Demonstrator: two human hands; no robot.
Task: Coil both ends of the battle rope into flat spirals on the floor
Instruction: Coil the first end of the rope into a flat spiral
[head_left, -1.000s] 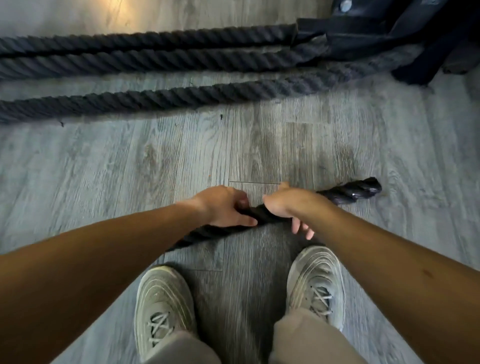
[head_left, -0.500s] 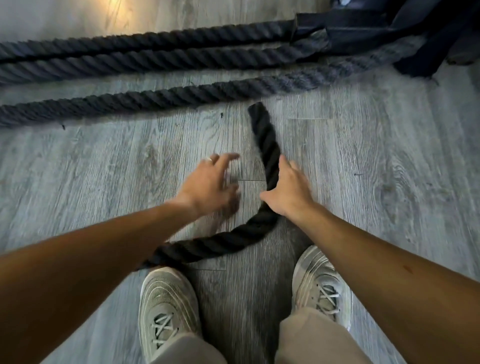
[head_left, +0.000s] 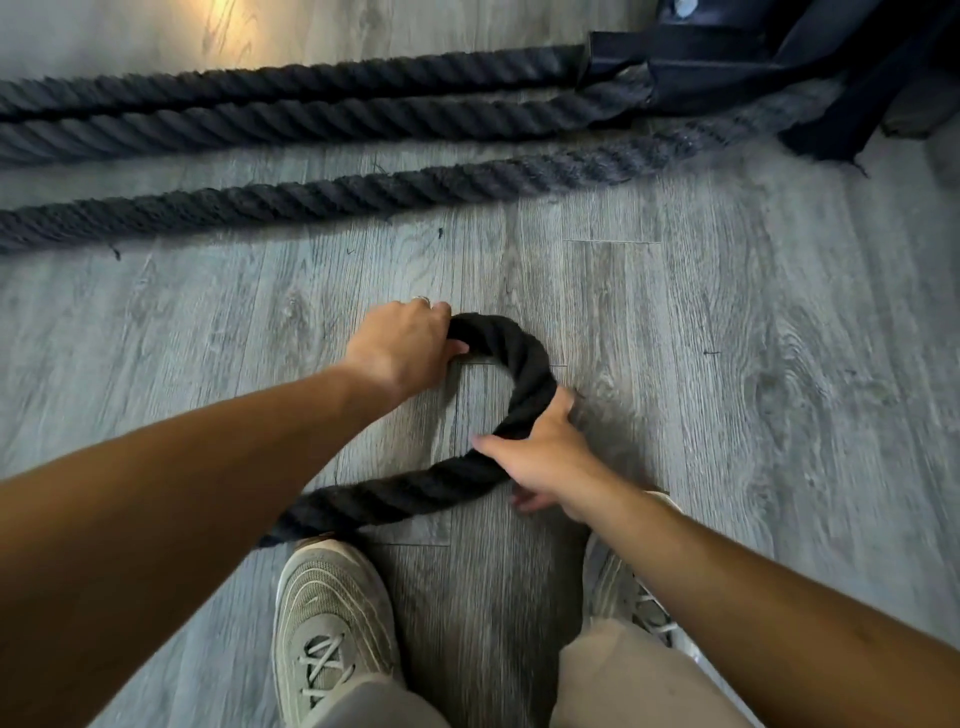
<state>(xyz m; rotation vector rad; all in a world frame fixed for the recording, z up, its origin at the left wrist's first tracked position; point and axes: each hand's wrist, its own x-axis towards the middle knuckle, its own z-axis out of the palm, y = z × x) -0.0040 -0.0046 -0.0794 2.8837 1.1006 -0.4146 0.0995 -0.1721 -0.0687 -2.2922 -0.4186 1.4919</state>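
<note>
A thick black battle rope (head_left: 524, 364) lies on the grey wood floor just ahead of my feet, its end bent into a tight hook-shaped curl. My left hand (head_left: 402, 345) is closed over the rope's tip at the top left of the curl. My right hand (head_left: 545, 460) grips the rope where the curl meets the straight run, which trails off to the lower left under my left arm.
Three more lengths of battle rope (head_left: 322, 195) run side by side across the far floor toward a black strap anchor (head_left: 727, 67) at the top right. My two grey sneakers (head_left: 330, 623) stand right below the curl.
The rope end, straight and pointing away half a second ago, is now bent over to the left into a curl. My left hand has closed on the tip; my right hand has slid lower.
</note>
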